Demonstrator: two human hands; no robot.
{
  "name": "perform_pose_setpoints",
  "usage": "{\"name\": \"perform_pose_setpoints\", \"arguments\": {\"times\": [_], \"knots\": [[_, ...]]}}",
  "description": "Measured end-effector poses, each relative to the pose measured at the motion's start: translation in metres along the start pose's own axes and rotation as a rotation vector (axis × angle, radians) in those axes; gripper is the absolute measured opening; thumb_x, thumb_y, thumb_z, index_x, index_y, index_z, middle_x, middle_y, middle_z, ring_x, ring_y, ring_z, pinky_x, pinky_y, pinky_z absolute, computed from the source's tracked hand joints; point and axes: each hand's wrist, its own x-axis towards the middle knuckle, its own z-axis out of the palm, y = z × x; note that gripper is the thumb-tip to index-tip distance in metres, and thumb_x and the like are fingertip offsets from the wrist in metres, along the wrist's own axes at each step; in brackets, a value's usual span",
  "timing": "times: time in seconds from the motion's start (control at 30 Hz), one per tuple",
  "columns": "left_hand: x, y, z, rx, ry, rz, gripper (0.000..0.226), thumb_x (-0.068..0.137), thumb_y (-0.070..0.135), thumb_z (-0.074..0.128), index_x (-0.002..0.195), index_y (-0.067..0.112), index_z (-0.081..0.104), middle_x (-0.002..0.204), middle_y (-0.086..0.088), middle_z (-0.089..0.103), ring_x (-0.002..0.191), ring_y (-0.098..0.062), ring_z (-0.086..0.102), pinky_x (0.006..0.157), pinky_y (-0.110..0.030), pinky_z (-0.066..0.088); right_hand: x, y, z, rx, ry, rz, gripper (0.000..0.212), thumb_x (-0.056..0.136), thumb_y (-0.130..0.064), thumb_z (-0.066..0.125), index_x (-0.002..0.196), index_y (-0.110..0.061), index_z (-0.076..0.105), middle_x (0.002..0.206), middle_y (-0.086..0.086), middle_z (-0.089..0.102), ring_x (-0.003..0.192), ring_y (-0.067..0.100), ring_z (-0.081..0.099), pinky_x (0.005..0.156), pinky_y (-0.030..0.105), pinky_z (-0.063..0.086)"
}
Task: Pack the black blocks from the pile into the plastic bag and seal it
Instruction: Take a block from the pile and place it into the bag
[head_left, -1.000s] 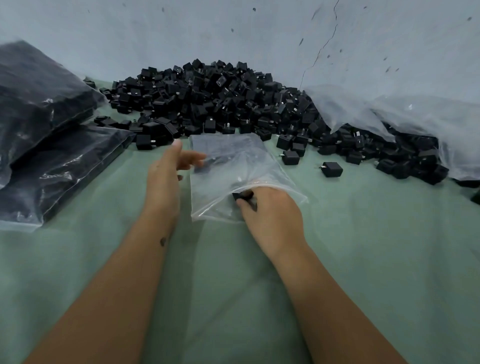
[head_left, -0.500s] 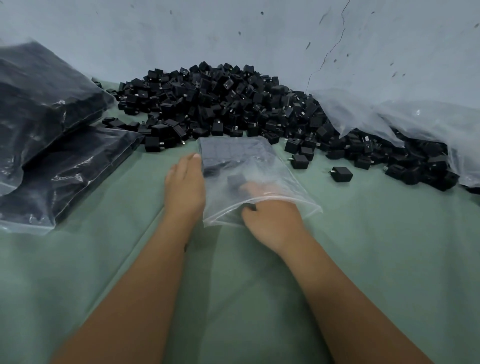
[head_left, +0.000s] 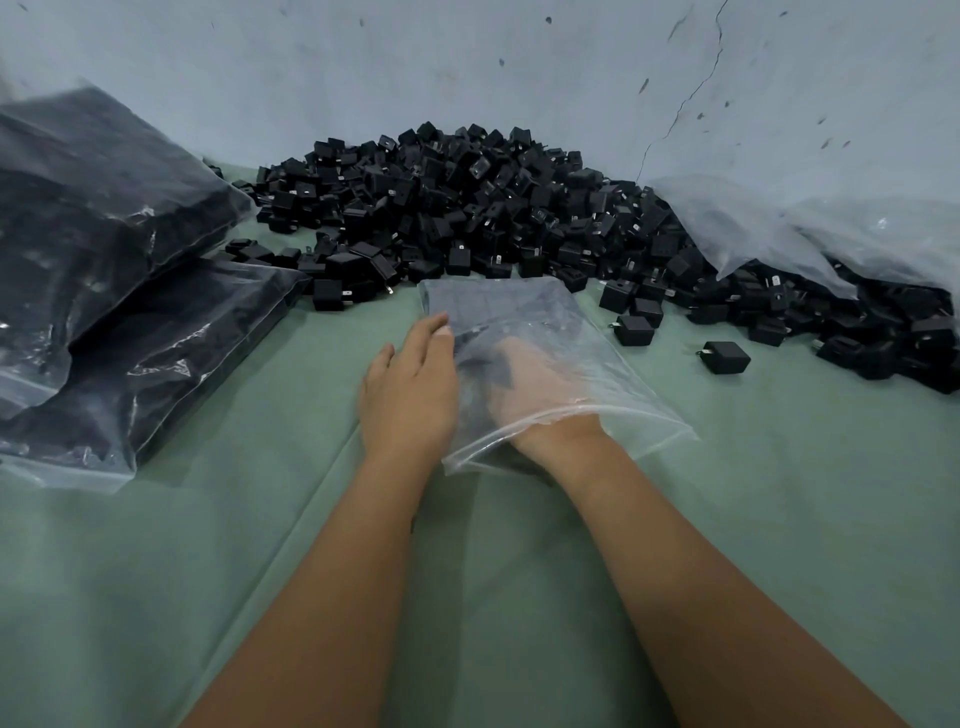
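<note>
While inside one bag (head_left: 597, 374), one hand (head_left: 535, 384).

A clear plastic bag (head_left: 566, 353) lies flat on the green surface (head_left: 779, 493), its mouth open toward the viewer. Just behind it, small black blocks (head_left: 467, 208) sit heaped in a wide pile against the wall.

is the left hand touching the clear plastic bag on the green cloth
Touching. The head view shows the left hand lying flat along the clear plastic bag's left edge, fingertips overlapping the film with no gap.
</note>
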Motion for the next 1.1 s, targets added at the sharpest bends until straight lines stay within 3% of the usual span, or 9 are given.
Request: {"name": "perform_pose_setpoints", "arguments": {"times": [0.13, 0.23, 0.37, 0.53, 0.7, 0.8, 0.9, 1.0, 1.1], "knots": [[0.001, -0.001, -0.001, 0.107, -0.039, 0.019, 0.038, 0.099, 0.037, 0.035, 0.131, 0.045, 0.054, 0.145, 0.005, 0.05, 0.142, -0.022, 0.029, 0.117, -0.045, 0.022, -0.003, 0.007, 0.004, 0.021, 0.058, -0.017, 0.006, 0.095, -0.024, 0.046, 0.098, -0.026, 0.051, 0.069, -0.011, 0.041, 0.069, 0.015, 0.047, 0.067, 0.029, 0.045], [0.0, -0.001, -0.001, 0.17, -0.046, 0.024, 0.039, 0.099, 0.033, 0.038, 0.133, 0.044, 0.055, 0.147, 0.005, 0.048, 0.144, -0.02, 0.027, 0.119, -0.041, 0.019, -0.002, 0.007, 0.007, 0.057, -0.01, -0.054, 0.016, 0.094, -0.034, 0.042, 0.099, -0.028, 0.056, 0.078, -0.01, 0.055, 0.071, 0.008, 0.051, 0.059, 0.018, 0.033], [-0.002, 0.0, -0.001, 0.177, -0.037, 0.021, 0.04, 0.098, 0.032, 0.039, 0.133, 0.043, 0.056, 0.147, 0.004, 0.049, 0.144, -0.019, 0.026, 0.119, -0.038, 0.019, 0.0, 0.004, 0.01, -0.069, -0.025, -0.127, 0.015, 0.087, -0.039, 0.031, 0.094, -0.041, 0.044, 0.087, -0.009, 0.059, 0.081, 0.018, 0.054, 0.072, 0.032, 0.046], [-0.002, 0.001, -0.001, 0.199, -0.036, 0.03, 0.04, 0.098, 0.03, 0.041, 0.134, 0.041, 0.056, 0.146, 0.002, 0.05, 0.143, -0.021, 0.028, 0.118, -0.037, 0.02, 0.0, 0.008, 0.009, -0.059, -0.008, -0.111, 0.04, 0.081, -0.037, 0.031, 0.117, -0.043, 0.049, 0.095, -0.008, 0.056, 0.086, 0.02, 0.048, 0.073, 0.032, 0.039], [-0.002, 0.0, -0.001, 0.203, -0.031, 0.047, 0.04, 0.098, 0.029, 0.041, 0.134, 0.04, 0.056, 0.145, 0.002, 0.052, 0.143, -0.022, 0.028, 0.118, -0.037, 0.02, -0.006, 0.009, 0.007, -0.035, 0.008, -0.152, 0.033, 0.091, -0.034, 0.029, 0.112, -0.04, 0.053, 0.094, -0.007, 0.059, 0.087, 0.02, 0.053, 0.081, 0.036, 0.046], [-0.001, -0.001, -0.001, 0.205, -0.025, 0.052, 0.04, 0.098, 0.029, 0.041, 0.133, 0.039, 0.057, 0.142, 0.001, 0.054, 0.142, -0.022, 0.031, 0.117, -0.039, 0.022, -0.007, 0.011, 0.007, -0.004, 0.102, -0.134, 0.022, 0.091, -0.031, 0.041, 0.102, -0.035, 0.059, 0.088, -0.008, 0.056, 0.081, 0.018, 0.051, 0.073, 0.034, 0.048], [0.0, -0.001, -0.001, 0.214, -0.018, 0.062, 0.04, 0.097, 0.03, 0.042, 0.132, 0.04, 0.057, 0.14, 0.0, 0.056, 0.14, -0.023, 0.032, 0.116, -0.041, 0.024, -0.004, 0.009, 0.009, -0.029, 0.029, -0.118, 0.024, 0.09, -0.038, 0.043, 0.11, -0.037, 0.056, 0.097, -0.009, 0.057, 0.087, 0.017, 0.053, 0.079, 0.035, 0.049], [-0.001, -0.001, 0.001, 0.222, -0.046, 0.097, 0.038, 0.097, 0.04, 0.039, 0.131, 0.048, 0.055, 0.141, 0.007, 0.054, 0.144, -0.021, 0.026, 0.118, -0.042, 0.017, -0.003, 0.009, 0.013, -0.09, 0.011, -0.161, 0.029, 0.091, -0.04, 0.042, 0.118, -0.034, 0.05, 0.108, -0.006, 0.058, 0.1, 0.018, 0.054, 0.091, 0.038, 0.046], [0.0, -0.003, 0.002, 0.305, -0.107, 0.135, 0.036, 0.097, 0.046, 0.035, 0.124, 0.054, 0.057, 0.145, 0.01, 0.049, 0.146, -0.019, 0.017, 0.117, -0.042, 0.01, -0.005, 0.005, 0.009, -0.112, 0.019, -0.179, 0.02, 0.091, -0.037, 0.044, 0.106, -0.03, 0.055, 0.098, -0.007, 0.059, 0.092, 0.017, 0.056, 0.084, 0.036, 0.049]]}}
